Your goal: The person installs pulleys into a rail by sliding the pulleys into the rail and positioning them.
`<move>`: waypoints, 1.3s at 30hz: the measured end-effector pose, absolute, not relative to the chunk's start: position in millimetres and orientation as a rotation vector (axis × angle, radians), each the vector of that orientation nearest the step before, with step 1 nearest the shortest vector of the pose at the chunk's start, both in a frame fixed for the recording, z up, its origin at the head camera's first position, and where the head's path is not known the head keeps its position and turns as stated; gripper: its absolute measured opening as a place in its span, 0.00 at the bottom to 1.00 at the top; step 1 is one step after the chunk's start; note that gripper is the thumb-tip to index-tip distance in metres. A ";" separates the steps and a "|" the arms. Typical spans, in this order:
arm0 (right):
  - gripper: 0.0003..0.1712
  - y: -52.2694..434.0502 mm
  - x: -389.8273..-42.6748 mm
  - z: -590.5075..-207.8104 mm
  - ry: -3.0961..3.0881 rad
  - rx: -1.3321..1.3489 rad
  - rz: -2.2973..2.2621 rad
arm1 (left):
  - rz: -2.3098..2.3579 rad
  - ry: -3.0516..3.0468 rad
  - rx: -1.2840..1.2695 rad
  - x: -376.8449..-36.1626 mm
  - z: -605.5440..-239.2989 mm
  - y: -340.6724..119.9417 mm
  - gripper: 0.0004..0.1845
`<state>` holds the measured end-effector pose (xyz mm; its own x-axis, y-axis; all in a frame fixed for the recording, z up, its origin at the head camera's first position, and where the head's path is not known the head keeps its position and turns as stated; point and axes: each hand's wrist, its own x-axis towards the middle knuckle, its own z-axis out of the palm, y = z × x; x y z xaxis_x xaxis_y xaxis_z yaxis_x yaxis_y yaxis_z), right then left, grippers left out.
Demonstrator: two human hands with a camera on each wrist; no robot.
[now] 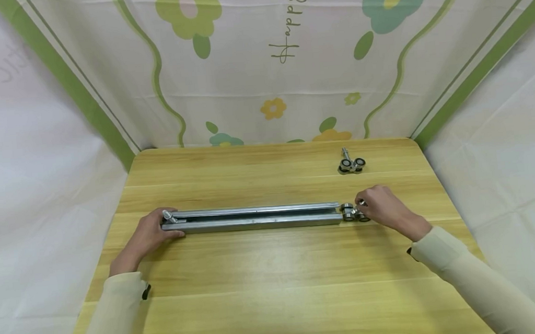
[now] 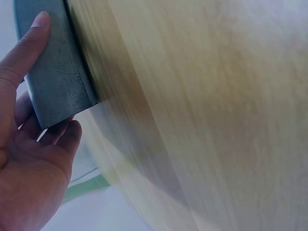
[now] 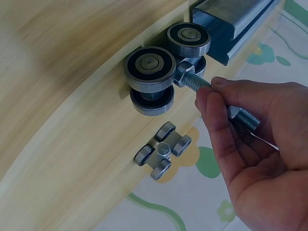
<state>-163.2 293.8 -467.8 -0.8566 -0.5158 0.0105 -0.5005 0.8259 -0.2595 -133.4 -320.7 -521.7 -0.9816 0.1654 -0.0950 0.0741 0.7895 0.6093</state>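
Observation:
A metal channel rail [image 1: 253, 224] lies across the table with its slot facing up. My left hand [image 1: 147, 238] grips its left end, thumb along the near side and fingers at the far side and end. A threaded bolt [image 1: 170, 216] sticks up from the slot there; what carries it is hidden inside. My right hand [image 1: 386, 210] pinches the threaded stem [image 3: 196, 82] of a roller trolley [image 3: 150, 67] between thumb and fingertips. This trolley's wheels stand right at the rail's right end, lined up with its opening [image 3: 214, 36].
Behind my right hand, a second roller trolley [image 1: 352, 165] rests on the wooden table [image 1: 267, 282] with its bolt pointing up and back. A flower-printed cloth [image 1: 241, 74] hangs behind the table, and plain white cloth [image 1: 30, 206] flanks it on both sides.

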 end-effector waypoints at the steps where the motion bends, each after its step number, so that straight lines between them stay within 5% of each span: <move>1: 0.05 292.7 -163.3 -467.9 2.943 -0.821 -0.394 | 0.955 2.833 0.191 -133.6 -521.8 -320.8 0.39; 39: 0.04 268.2 -161.8 -470.5 2.921 -0.830 -0.501 | 0.955 2.854 0.206 -133.7 -521.7 -320.8 0.38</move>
